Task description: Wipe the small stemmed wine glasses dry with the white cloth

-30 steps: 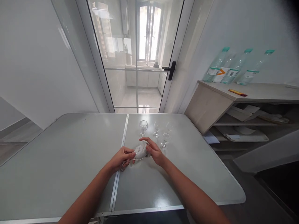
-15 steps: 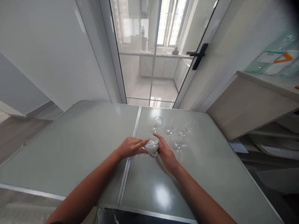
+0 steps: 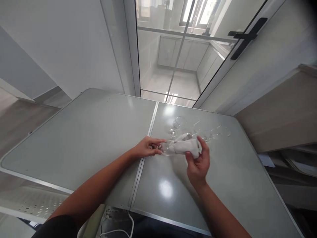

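My left hand (image 3: 148,147) is closed around the stem end of a clear wine glass (image 3: 167,148). The glass is held sideways above the table, its bowl pointing right. At the bowl's right end is a white cloth (image 3: 186,146), soft and folded, perhaps paper; how far it reaches into the bowl I cannot tell. My right hand (image 3: 198,163) grips the cloth's right end between thumb and fingers. Just beyond my hands stands another wine glass (image 3: 179,123). Several more clear glasses (image 3: 221,131) are on the table behind and right of the cloth, partly hidden by it.
A grey-green table (image 3: 104,132) with a metal seam (image 3: 151,122) spreads beneath my arms. Behind it is a glass door (image 3: 170,79) with a black handle (image 3: 249,38). A wooden shelf unit (image 3: 274,115) borders the right side. A white cable (image 3: 131,221) hangs at the near edge.
The glass has turned sideways, with its bowl to the right. My right hand has moved right with the white cloth, away from my left hand. The view has tilted down.
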The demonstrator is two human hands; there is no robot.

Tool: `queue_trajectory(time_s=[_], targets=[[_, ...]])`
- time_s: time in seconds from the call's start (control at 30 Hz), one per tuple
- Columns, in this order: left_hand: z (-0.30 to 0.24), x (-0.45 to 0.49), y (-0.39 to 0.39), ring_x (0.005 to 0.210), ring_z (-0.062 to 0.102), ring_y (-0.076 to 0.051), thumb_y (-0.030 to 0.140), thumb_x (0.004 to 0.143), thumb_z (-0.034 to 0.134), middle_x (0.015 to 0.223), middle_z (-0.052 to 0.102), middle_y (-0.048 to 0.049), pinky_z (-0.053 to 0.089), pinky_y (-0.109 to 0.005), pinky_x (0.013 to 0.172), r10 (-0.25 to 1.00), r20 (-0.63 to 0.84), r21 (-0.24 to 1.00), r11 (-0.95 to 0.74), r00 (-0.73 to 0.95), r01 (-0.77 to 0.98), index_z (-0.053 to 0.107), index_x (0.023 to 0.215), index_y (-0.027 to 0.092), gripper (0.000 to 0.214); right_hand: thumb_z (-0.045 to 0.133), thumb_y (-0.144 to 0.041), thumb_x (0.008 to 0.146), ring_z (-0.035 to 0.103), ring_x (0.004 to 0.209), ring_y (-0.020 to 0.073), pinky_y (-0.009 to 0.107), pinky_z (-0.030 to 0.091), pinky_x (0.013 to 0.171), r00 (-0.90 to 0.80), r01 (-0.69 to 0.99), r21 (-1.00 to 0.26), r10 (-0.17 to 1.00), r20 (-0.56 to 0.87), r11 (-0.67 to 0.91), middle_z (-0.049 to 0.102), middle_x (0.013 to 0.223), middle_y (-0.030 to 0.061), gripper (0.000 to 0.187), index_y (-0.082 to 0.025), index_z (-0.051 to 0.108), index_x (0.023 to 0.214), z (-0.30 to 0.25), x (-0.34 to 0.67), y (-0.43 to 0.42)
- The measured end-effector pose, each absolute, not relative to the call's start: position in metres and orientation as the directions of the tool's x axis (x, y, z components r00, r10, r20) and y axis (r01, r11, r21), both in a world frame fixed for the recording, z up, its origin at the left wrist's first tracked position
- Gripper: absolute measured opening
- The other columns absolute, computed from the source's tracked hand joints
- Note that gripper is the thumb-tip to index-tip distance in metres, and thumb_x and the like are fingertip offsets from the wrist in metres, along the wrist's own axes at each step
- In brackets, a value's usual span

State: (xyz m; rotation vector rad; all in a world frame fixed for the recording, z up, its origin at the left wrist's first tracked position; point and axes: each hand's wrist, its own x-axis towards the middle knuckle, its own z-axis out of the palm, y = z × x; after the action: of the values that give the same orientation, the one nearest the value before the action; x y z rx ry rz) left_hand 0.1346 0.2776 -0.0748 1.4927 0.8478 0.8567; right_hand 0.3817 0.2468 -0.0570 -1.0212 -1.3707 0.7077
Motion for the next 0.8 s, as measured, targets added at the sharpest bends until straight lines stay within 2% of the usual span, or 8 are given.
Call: queue_trajectory(time_s=[0.1, 0.17, 0.3, 0.4, 0.47, 0.57, 0.7, 0.8], targets=[[-0.077, 0.135, 0.275, 0.069, 0.065, -0.014, 0.036, 0.077, 0.083, 0.078, 0.070, -0.0019, 0.047, -0.024, 0.061, 0.907, 0.115, 0.978, -0.175, 0.405, 0.115, 0.064, 0.119, 0.016, 0.050, 0.068, -0.037, 0.094, 0.062, 0.110, 0.0285, 0.043, 0.051, 0.096, 0.341, 0.346, -0.769, 0.692, 0.637, 0.537, 0.060, 0.125, 0.0134, 0.044, -0.017, 0.059, 0.133, -0.053, 0.390, 0.249], [-0.078, 0.137, 0.272, 0.064, 0.062, -0.011, 0.032, 0.074, 0.087, 0.080, 0.074, -0.0016, 0.045, -0.021, 0.060, 0.884, 0.090, 0.985, -0.146, 0.458, 0.088, 0.052, 0.108, 0.020, 0.050, 0.064, -0.037, 0.096, 0.063, 0.105, 0.0273, 0.045, 0.048, 0.098, 0.374, 0.374, -0.751, 0.652, 0.660, 0.545, 0.063, 0.112, 0.0100, 0.029, -0.019, 0.066, 0.119, -0.051, 0.393, 0.252], [-0.083, 0.147, 0.267, 0.054, 0.060, -0.009, 0.036, 0.074, 0.088, 0.079, 0.075, -0.0011, 0.043, -0.018, 0.052, 0.848, 0.098, 0.986, -0.010, 0.520, -0.169, 0.024, 0.092, 0.026, 0.068, 0.051, -0.044, 0.102, 0.064, 0.093, 0.0250, 0.040, 0.052, 0.085, 0.083, 0.127, -0.913, 0.913, 0.399, 0.388, 0.063, 0.096, 0.0065, 0.025, -0.023, 0.063, 0.110, -0.055, 0.384, 0.254], [-0.085, 0.154, 0.270, 0.048, 0.061, -0.010, 0.047, 0.077, 0.085, 0.076, 0.070, 0.0027, 0.041, -0.017, 0.044, 0.906, 0.126, 0.932, 0.031, 0.403, -0.360, 0.018, 0.089, 0.028, 0.071, 0.038, -0.047, 0.105, 0.065, 0.093, 0.0254, 0.040, 0.054, 0.080, -0.176, -0.111, -0.980, 0.967, 0.184, 0.166, 0.063, 0.101, 0.0077, 0.029, -0.027, 0.052, 0.121, -0.059, 0.367, 0.250], [-0.085, 0.158, 0.273, 0.045, 0.059, -0.009, 0.052, 0.080, 0.081, 0.073, 0.066, 0.0056, 0.040, -0.017, 0.042, 0.940, 0.123, 0.914, 0.018, 0.319, -0.406, 0.019, 0.088, 0.027, 0.067, 0.037, -0.046, 0.105, 0.065, 0.101, 0.0263, 0.044, 0.054, 0.087, -0.248, -0.157, -0.978, 0.953, 0.176, 0.139, 0.064, 0.112, 0.0091, 0.032, -0.029, 0.044, 0.132, -0.065, 0.359, 0.245], [-0.084, 0.160, 0.273, 0.042, 0.054, -0.006, 0.051, 0.089, 0.073, 0.069, 0.062, 0.0074, 0.038, -0.017, 0.043, 0.949, 0.126, 0.927, -0.010, 0.287, -0.374, 0.022, 0.087, 0.026, 0.057, 0.046, -0.039, 0.103, 0.061, 0.116, 0.0273, 0.047, 0.050, 0.100, -0.225, 0.008, -0.953, 0.929, 0.294, 0.304, 0.061, 0.130, 0.0109, 0.043, -0.030, 0.039, 0.145, -0.080, 0.360, 0.243], [-0.080, 0.163, 0.268, 0.043, 0.050, -0.006, 0.047, 0.096, 0.063, 0.068, 0.060, 0.0081, 0.036, -0.019, 0.046, 0.956, 0.103, 0.963, -0.027, 0.274, -0.268, 0.022, 0.087, 0.026, 0.047, 0.047, -0.014, 0.098, 0.061, 0.124, 0.0282, 0.049, 0.047, 0.104, -0.250, 0.335, -0.636, 0.717, 0.651, 0.695, 0.062, 0.136, 0.0101, 0.051, -0.030, 0.048, 0.148, -0.097, 0.383, 0.260], [-0.080, 0.165, 0.263, 0.045, 0.047, -0.007, 0.043, 0.095, 0.062, 0.066, 0.053, 0.0100, 0.034, -0.020, 0.048, 0.952, 0.098, 0.994, -0.077, 0.291, -0.083, 0.022, 0.087, 0.026, 0.044, 0.049, -0.005, 0.089, 0.059, 0.129, 0.0312, 0.058, 0.036, 0.112, -0.437, 0.397, -0.352, 0.512, 0.740, 0.848, 0.069, 0.129, 0.0043, 0.063, -0.035, 0.055, 0.144, -0.089, 0.396, 0.276]])
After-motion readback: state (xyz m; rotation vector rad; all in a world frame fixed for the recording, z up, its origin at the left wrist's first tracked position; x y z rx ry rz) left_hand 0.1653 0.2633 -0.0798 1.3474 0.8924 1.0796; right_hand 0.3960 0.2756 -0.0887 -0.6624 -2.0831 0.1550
